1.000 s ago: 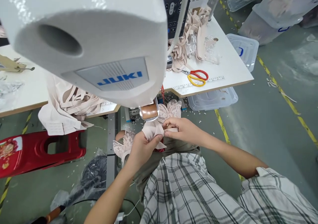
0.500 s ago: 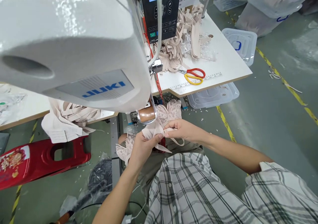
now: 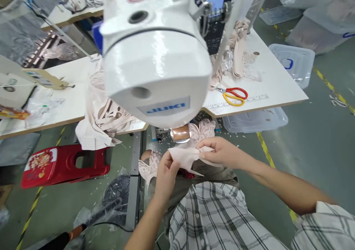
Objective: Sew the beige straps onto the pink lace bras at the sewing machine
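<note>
A pale pink bra lies across my lap, its smooth fabric band (image 3: pixel 185 157) stretched between my two hands. My left hand (image 3: pixel 166 174) pinches the band's left end between thumb and fingers. On the other side my right hand (image 3: pixel 220 152) grips the fabric, with a thin strap or edge trailing beneath it. One lace cup (image 3: pixel 206 129) shows beyond my right hand, and another lace piece (image 3: pixel 148 167) hangs left of my left hand. Just above the band is the lower front of a white JUKI sewing machine (image 3: pixel 158 76), with a copper-coloured part (image 3: pixel 181 133).
Red-and-yellow scissors (image 3: pixel 234 96) lie on the right part of the white table (image 3: pixel 277 87). Pale pink straps and bands (image 3: pixel 111 117) are heaped to the machine's left. A red stool (image 3: pixel 66 165) stands on the floor at left. Clear plastic bins (image 3: pixel 316 32) are at upper right.
My head view has shifted, so the machine now appears more to the centre. My hands have moved apart, and the bunched band is now spread flatter between them.
</note>
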Motion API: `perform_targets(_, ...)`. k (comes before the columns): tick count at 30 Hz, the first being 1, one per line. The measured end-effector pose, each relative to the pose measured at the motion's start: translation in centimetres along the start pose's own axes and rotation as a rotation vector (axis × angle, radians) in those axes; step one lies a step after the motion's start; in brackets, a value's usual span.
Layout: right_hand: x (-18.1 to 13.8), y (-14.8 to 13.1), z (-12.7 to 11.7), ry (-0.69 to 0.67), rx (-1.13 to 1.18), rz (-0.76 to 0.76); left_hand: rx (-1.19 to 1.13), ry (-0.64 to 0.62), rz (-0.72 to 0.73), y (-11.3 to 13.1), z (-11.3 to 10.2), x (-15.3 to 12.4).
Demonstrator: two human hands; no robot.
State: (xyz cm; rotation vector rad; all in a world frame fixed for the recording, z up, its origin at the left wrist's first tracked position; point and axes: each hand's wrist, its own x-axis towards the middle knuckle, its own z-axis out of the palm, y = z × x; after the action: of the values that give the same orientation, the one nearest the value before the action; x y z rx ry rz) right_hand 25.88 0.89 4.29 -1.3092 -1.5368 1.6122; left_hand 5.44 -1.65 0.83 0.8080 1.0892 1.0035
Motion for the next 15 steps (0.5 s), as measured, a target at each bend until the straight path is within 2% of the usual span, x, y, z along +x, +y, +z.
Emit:
perform_targets(2, 0.6, -1.5, -0.7, -0.089, 0.139, 0.069, -0.229, -0.045, 0.006, -0.5, -0.3, -0.7)
perform_targets(5, 2.0, -4.2, -1.4, -0.322, 0.171, 0.133, -0.438, -0.229, -0.025, -0.4, 0.2, -1.5)
perform_targets(7, 3.1, -5.8, -1.8, -0.427, -0.013, 0.086, -0.395, -0.264, 0.156, 0.3, 0.3, -1.3)
perform_targets(8, 3.7, -6.5, -2.0, -0.413, -0.152, 0.036, -0.318, -0.251, 0.309, 0.9, 0.1, -0.9)
perform_targets(10, 4.7, -7.3, -2.2, -0.286, -0.421, -0.083, -0.016, -0.218, 0.634, 2.0, -0.9, 0.3)
perform_targets(12, 5.5, -7.6, -2.4, -0.163, -0.604, -0.18, 0.459, -0.211, 0.903, 2.9, -2.5, 2.0)
perform_targets(15, 5.9, -7.4, -2.5, -0.127, -0.713, -0.241, 1.082, -0.256, 1.185, 3.5, -4.4, 4.4)
